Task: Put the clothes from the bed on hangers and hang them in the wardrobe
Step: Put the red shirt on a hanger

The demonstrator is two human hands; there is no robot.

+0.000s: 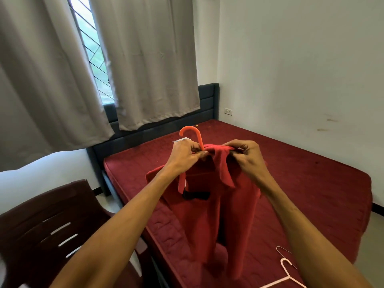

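Head view: a white tag (181, 140) pokes out just behind the left hand (185, 152), but no print on it can be read, and a black rectangular patch (196, 195) on the chest of the red garment (207, 215) shows no lettering either. The garment is a soft, fuzzy, fleece-like top, held up in the air above the near part of the bed (301, 183), its body and sleeves hanging in loose folds toward the mattress. An orange plastic hanger (190, 133) sits inside it: the smooth curved hook rises above the collar, and one slanted arm shows at the open front, below the left wrist. The left hand's grip is clamped on the collar cloth right at the base of the hook, thumb and fingers pinched together. The right hand (247, 156) has its grip clamped on the collar fabric on the other side, fingers curled over a bunched fold. The bed carries a dark red quilted mattress with stitched swirls, backed by a dark padded headboard (207, 94) with horizontal channels. On the mattress near the right forearm lie a pale pink hanger (287, 273) and the thin hook of a wire hanger (281, 248). Matte beige curtains (149, 69) hang on either side of a window (91, 44) with a diamond lattice. A dark brown slatted chair (41, 221) stands at the lower left, and a white wall socket (228, 111) sits beside the headboard.
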